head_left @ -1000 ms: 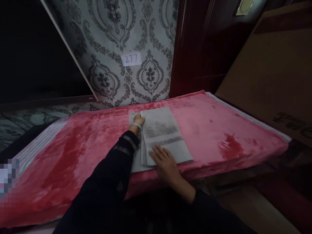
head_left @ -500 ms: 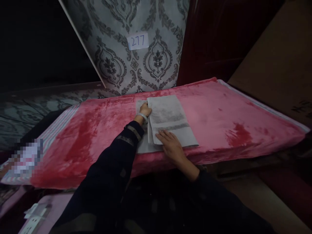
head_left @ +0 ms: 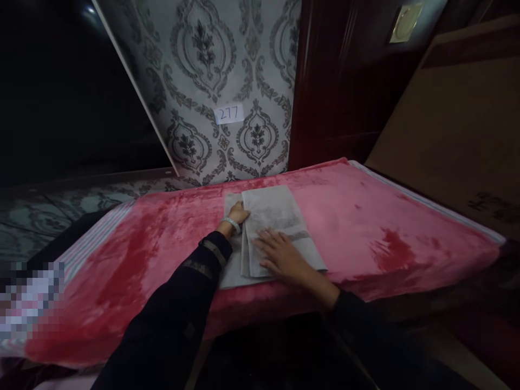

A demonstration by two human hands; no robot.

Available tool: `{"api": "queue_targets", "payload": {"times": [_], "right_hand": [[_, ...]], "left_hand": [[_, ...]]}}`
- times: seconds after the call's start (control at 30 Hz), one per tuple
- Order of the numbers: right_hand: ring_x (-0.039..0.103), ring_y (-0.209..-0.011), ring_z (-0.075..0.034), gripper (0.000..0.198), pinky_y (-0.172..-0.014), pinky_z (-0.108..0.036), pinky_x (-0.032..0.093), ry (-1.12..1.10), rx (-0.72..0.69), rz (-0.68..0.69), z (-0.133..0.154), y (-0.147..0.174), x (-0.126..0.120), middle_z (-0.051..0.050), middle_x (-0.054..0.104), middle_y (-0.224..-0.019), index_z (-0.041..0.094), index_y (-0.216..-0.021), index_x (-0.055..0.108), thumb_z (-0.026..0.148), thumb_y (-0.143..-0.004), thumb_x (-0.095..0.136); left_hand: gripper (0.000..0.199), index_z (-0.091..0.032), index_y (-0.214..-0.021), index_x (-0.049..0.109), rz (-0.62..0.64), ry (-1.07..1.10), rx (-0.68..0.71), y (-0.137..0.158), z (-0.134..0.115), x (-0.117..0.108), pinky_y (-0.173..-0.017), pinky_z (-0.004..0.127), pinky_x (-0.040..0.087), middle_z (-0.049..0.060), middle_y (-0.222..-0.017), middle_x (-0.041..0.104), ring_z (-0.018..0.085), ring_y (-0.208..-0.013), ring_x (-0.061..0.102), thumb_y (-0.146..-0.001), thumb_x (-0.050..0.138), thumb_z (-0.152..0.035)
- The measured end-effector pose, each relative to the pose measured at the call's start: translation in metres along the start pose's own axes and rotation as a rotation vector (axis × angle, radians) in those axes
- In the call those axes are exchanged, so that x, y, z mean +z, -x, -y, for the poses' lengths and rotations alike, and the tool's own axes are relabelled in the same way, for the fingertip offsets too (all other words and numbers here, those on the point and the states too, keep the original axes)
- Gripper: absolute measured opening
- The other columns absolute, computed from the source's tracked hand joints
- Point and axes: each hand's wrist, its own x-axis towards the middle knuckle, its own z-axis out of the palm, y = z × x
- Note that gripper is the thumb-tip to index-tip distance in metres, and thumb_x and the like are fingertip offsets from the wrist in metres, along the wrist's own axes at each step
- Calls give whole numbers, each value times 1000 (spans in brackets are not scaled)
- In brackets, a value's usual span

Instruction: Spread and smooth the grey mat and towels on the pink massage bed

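A folded grey towel (head_left: 272, 208) with a darker band across it lies on a pink and red plush blanket (head_left: 341, 216). Its upper layers are folded over, and a lower layer sticks out on the left. My left hand (head_left: 238, 213), a bracelet at its wrist, grips the folded left edge near the far end; some of its fingers are hidden. Flat on the towel's top, toward the near end, rests my right hand (head_left: 280, 254) with fingers spread.
Behind the blanket is a patterned wall with a paper label (head_left: 229, 113) reading 277. A dark screen-like panel (head_left: 73, 92) stands at left, a dark red panel (head_left: 329, 97) behind. A large cardboard box (head_left: 459, 119) leans at right.
My right hand has slid from the towel's near edge farther up its surface, fingers spreading. The left hand keeps its grip. The view has tilted up, so everything sits lower.
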Motion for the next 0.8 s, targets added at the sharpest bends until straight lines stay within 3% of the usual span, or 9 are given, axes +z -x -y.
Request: {"api": "queue_targets", "payload": {"times": [0.1, 0.17, 0.23, 0.3, 0.37, 0.53, 0.8], "right_hand": [[23, -153, -31, 59, -122, -61, 21, 39, -18, 85, 4, -1, 11, -7, 31, -165, 29, -156, 41, 39, -100, 55], [21, -154, -30, 60, -123, -60, 19, 27, -26, 95, 5, 0, 17, -7, 28, -166, 29, -158, 36, 40, -101, 53], [21, -154, -30, 61, -123, -59, 18, 10, -28, 99, 4, 2, 21, -7, 29, -166, 30, -158, 36, 41, -101, 53], [23, -153, -30, 62, -123, -59, 18, -7, -23, 99, 2, 3, 22, -8, 32, -165, 31, -158, 37, 41, -100, 55], [24, -153, -30, 64, -123, -59, 18, -17, -21, 89, -1, 4, 24, -7, 33, -164, 32, -158, 36, 39, -99, 58], [23, -153, -31, 69, -123, -60, 20, -19, -41, 97, -4, 6, 30, -5, 28, -166, 33, -159, 33, 35, -96, 60], [16, -155, -30, 72, -125, -58, 16, -33, -27, 169, -5, 7, 29, -1, 21, -168, 35, -161, 25, 35, -97, 58]], "left_hand": [[47, -15, -118, 64, -26, -160, 118, 9, -6, 2, -110, 48, 41, 20, -116, 69, 39, -126, 57, -71, 72, -12], [55, -16, -128, 60, -20, -280, 272, 16, -12, 12, -117, 50, 31, 21, -129, 64, 40, -136, 48, -75, 72, -17], [55, -22, -133, 59, 128, -388, 486, 22, -15, 28, -122, 48, 22, 17, -142, 58, 36, -144, 40, -79, 72, -26], [49, -31, -132, 61, 377, -474, 675, 23, -15, 45, -125, 47, 16, 9, -150, 54, 31, -149, 35, -83, 69, -36], [48, -38, -135, 59, 534, -559, 776, 16, -11, 57, -125, 50, 10, 3, -156, 49, 28, -152, 30, -87, 64, -43], [58, -36, -146, 52, 470, -697, 730, -26, 0, 58, -123, 60, 6, 6, -163, 39, 34, -154, 24, -90, 59, -52], [63, -30, -157, 36, 494, -930, 695, -97, 11, 37, -125, 56, 11, 7, -168, 26, 30, -156, 18, -99, 43, -54]]}}
